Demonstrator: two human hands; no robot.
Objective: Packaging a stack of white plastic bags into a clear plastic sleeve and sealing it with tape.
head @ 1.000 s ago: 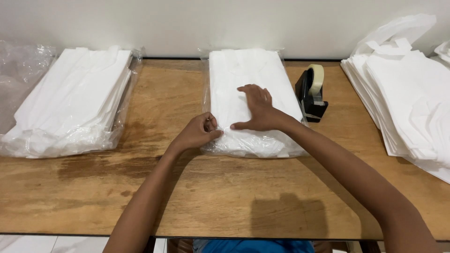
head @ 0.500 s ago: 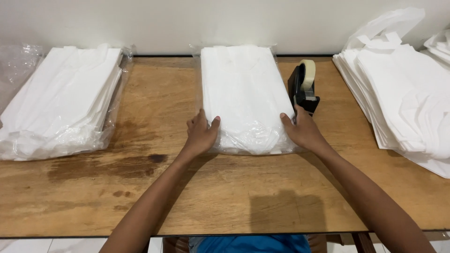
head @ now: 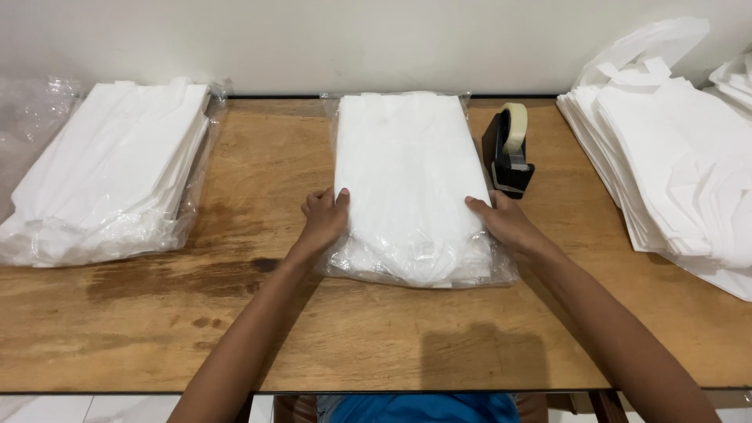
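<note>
A clear plastic packet of folded white bags point(head: 409, 180) lies in the middle of the wooden table point(head: 157, 313). My left hand point(head: 323, 221) grips its left edge near the front, thumb on top. Along the packet's right edge, my right hand point(head: 505, 223) holds it with the fingers tucked at the side. Both hands clasp the packet between them.
A black tape dispenser point(head: 507, 151) with a roll of tape stands just right of the packet, close to my right hand. Another wrapped packet of white bags point(head: 110, 176) lies at the left. A loose stack of white bags point(head: 674, 164) fills the right side. A wall runs behind.
My right hand left the top of the packet and went to its right edge. My left hand shifted to the left edge. The packet now sits straighter between both hands.
</note>
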